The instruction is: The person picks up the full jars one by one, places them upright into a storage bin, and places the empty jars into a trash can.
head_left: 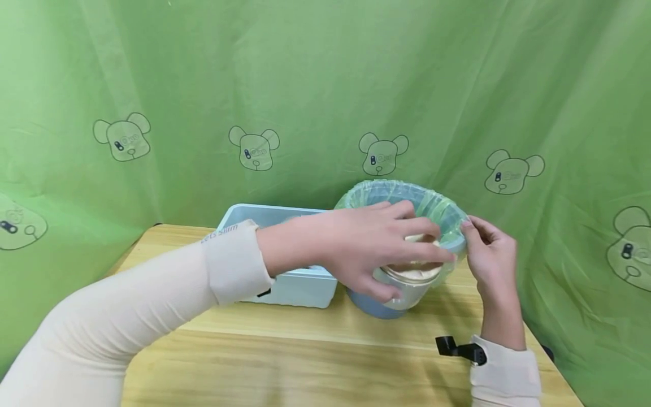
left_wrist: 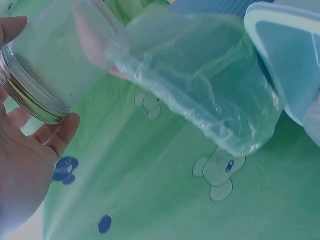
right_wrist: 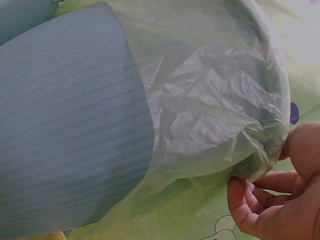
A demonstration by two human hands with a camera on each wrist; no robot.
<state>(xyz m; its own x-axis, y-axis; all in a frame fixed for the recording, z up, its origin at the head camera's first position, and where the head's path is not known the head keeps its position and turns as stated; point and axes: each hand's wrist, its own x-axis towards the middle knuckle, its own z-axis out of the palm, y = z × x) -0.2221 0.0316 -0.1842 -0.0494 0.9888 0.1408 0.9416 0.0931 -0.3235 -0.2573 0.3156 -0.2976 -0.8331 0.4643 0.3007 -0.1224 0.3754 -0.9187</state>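
A blue ribbed trash bin (head_left: 378,310), lined with a thin green plastic bag (head_left: 441,212), stands on the table. My right hand (head_left: 493,257) pinches the bag-covered rim on the bin's right side; in the right wrist view the bag (right_wrist: 200,110) hangs crinkled over the outside. With fingers spread round its lid end, my left hand (head_left: 373,243) holds a clear jar (left_wrist: 62,57) in front of the bin's near rim. The jar has a gold-coloured metal lid (left_wrist: 30,92). Its lid end points up in the head view, partly hidden by my fingers.
A light blue rectangular tub (head_left: 292,291) sits left of the bin, with something clear inside, mostly hidden by my left forearm. Wooden tabletop (head_left: 305,356) spreads in front. A green curtain (head_left: 315,73) with bear-head prints hangs behind and at the sides.
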